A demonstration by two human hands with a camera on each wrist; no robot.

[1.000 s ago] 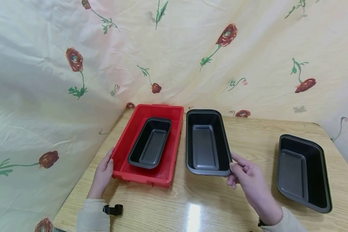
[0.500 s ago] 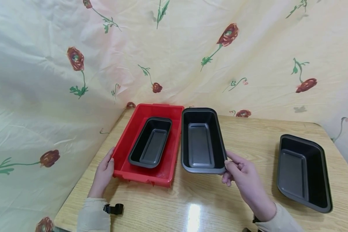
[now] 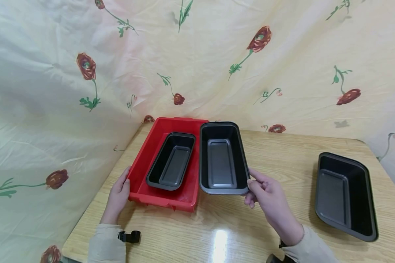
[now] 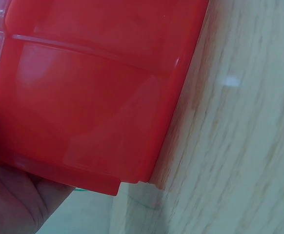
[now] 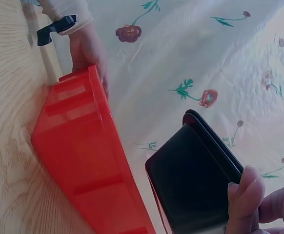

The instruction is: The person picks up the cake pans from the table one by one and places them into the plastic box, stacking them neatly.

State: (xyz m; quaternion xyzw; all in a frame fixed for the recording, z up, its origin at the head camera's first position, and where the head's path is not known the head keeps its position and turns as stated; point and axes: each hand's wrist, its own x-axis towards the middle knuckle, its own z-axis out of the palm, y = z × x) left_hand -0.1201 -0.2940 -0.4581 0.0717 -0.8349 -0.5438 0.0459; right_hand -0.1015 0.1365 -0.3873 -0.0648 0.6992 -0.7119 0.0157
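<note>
My left hand grips the near left corner of a red plastic tray, thumb over the rim. In that tray lies a dark loaf pan. With thumb and fingers, my right hand pinches the near right corner of a second loaf pan, whose left side overlaps the tray's right rim in the head view. The right wrist view shows this held pan raised and tilted beside the tray's outer wall. Up close in the left wrist view, the red tray wall fills much of the frame.
A third loaf pan stands at the right of the wooden table. A flower-patterned cloth hangs behind the table and along its left side. Black straps sit at the wrists.
My right hand has moved left with the held loaf pan, from beside the red tray to over its right rim. The left hand keeps its grip on the tray, which stays in place.
</note>
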